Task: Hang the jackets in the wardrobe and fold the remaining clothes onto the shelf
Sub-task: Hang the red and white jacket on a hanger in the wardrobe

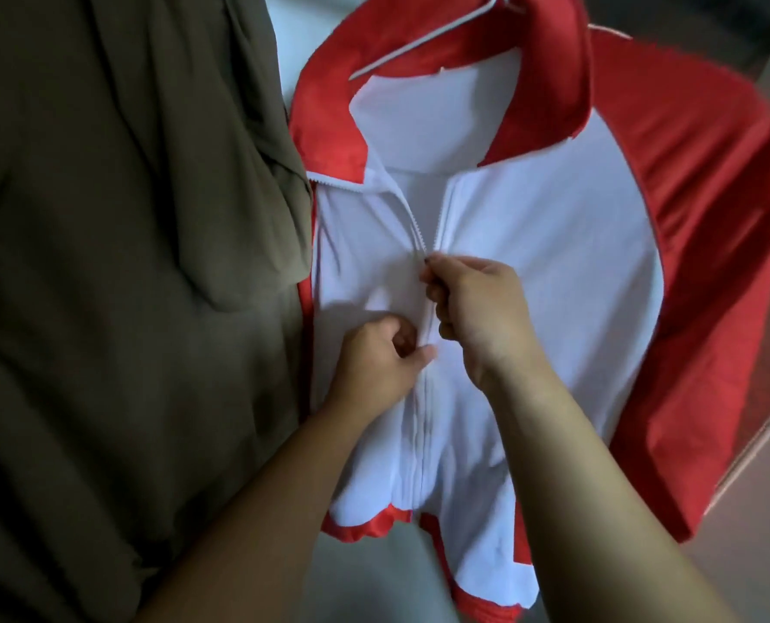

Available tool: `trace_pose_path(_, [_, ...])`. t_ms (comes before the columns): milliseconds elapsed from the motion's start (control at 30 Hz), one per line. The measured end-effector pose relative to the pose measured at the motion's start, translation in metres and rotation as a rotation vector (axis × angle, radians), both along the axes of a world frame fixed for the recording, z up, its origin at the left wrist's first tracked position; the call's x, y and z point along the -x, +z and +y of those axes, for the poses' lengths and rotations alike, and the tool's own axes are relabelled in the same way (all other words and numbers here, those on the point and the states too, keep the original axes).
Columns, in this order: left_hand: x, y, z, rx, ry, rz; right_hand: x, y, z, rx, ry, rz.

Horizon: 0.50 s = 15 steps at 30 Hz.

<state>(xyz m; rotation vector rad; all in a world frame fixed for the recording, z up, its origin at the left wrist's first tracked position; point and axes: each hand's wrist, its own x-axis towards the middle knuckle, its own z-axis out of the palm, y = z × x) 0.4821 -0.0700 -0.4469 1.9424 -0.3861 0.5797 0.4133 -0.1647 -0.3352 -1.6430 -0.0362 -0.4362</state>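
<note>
A: The jacket [531, 245] has a plain white front; its collar [549, 78] is red on the outside and white inside; its sleeves [711, 263] are solid red.

B: And the hem?

A: Edged with a red band [365, 526]; the zipper [428, 361] is white; the hanger [423, 42] looks white too.

B: Beside it?

A: A plain olive-brown garment [127, 263]; no pattern on either.

The jacket [531, 245] hangs on a hanger [423, 45], just right of another garment [127, 263]. The right hand [477, 308] pinches its zipper [423, 397] above the left hand's [378, 361] fingers.
</note>
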Motion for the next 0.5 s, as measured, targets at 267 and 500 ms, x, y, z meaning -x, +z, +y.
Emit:
trace_pose_path(267, [0.004, 0.033, 0.005, 0.024, 0.057, -0.141, 0.008, 0.032, 0.004, -0.029, 0.013, -0.052])
trace_pose_path(500, [-0.001, 0.043, 0.014, -0.130, 0.117, -0.117, 0.008, 0.049, 0.004, 0.036, -0.052, -0.139])
